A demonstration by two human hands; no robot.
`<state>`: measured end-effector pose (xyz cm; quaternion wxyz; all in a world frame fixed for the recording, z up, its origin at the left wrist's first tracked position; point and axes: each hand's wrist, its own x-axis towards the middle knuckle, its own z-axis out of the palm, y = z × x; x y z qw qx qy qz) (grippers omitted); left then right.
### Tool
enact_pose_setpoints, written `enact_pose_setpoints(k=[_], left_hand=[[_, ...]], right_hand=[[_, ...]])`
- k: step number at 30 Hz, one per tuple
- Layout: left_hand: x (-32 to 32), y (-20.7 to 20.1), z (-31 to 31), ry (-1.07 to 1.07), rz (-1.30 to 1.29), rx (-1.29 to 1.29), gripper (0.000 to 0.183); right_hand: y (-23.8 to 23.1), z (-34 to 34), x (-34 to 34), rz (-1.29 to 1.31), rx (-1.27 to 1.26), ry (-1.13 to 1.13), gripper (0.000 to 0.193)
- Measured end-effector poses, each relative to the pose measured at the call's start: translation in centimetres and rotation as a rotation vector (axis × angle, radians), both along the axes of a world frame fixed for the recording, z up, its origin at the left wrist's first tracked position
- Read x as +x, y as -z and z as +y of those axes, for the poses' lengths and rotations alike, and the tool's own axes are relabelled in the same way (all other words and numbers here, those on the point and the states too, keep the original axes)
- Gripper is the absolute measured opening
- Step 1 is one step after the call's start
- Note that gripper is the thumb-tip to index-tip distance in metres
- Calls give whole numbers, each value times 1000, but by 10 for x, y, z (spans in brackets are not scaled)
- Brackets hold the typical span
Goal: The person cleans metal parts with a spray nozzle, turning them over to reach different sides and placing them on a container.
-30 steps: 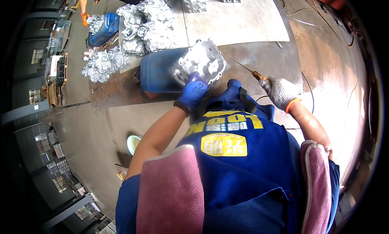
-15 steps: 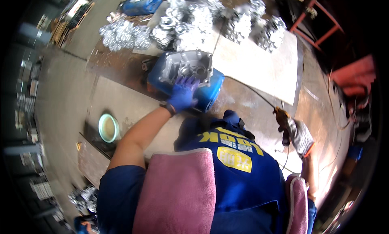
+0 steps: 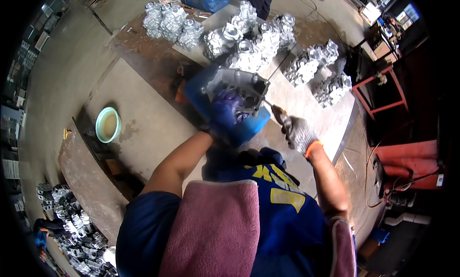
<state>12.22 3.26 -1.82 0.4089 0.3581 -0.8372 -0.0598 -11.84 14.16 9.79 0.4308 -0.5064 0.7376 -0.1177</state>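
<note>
A grey cast-metal housing (image 3: 234, 77), open side up, rests on a blue plastic container (image 3: 256, 127) in front of me. My left hand (image 3: 227, 110), in a blue-purple glove, grips the near left side of the housing, its fingers reaching over the rim; motion blurs them somewhat. Off to the right, my right hand (image 3: 298, 134) wears a grey knit glove with an orange cuff. It is closed round a long thin rod-like tool (image 3: 279, 112) with a brownish-yellow part, whose tip comes up to the housing's right rim. I cannot tell whether the tip touches.
Several shiny castings (image 3: 251, 49) stand on flat sheets beyond the container. A pale green basin (image 3: 108, 125) of murky liquid sits at left. More castings (image 3: 76, 224) lie heaped at lower left. Red metal framework (image 3: 383, 92) stands at right; someone's dark-trousered legs (image 3: 261, 2) show at the far edge.
My right hand has moved left and up, bringing the rod tool close to the housing. My left hand has shifted slightly over the housing. The whole view has turned a little.
</note>
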Motion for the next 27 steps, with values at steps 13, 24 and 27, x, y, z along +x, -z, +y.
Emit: enact_pose_setpoints(k=[13,24,27], left_hand=[[29,16,-96,35,954,1310,33],[58,37,-109,98,1546,1656,40],[82,71,-113,79,1340,1439,42]], right_hand=[[-8,63,-26,-1384,-123,523,66],[23,62,-6,-338,-191,500,64],[22,79,-12,-199,73,616,48]])
